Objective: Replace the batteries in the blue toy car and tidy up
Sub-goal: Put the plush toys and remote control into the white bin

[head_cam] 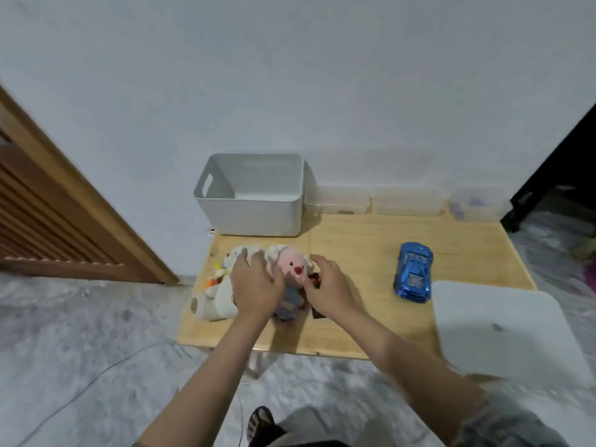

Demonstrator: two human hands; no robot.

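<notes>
Table (pixel 354 317): light wood, low, set against the wall.
White bin (pixel 251 204): back left corner, open top.
White lid (pixel 503 333): front right edge.
Blue toy car (pixel 413 271): right of centre — well apart from both hands.
Pink plush (pixel 292 272): lies between the hands.
Left hand (pixel 256 283): fingers curl round the plush's left side.
Right hand (pixel 327 287): beside the plush — its grip I cannot tell.

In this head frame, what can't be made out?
- Dark object under the right hand: mostly covered, unidentifiable.
- Clear boxes by the wall: contents blurred.
- White lid: hides the table corner.
- Blue toy car: battery compartment not visible.
</notes>
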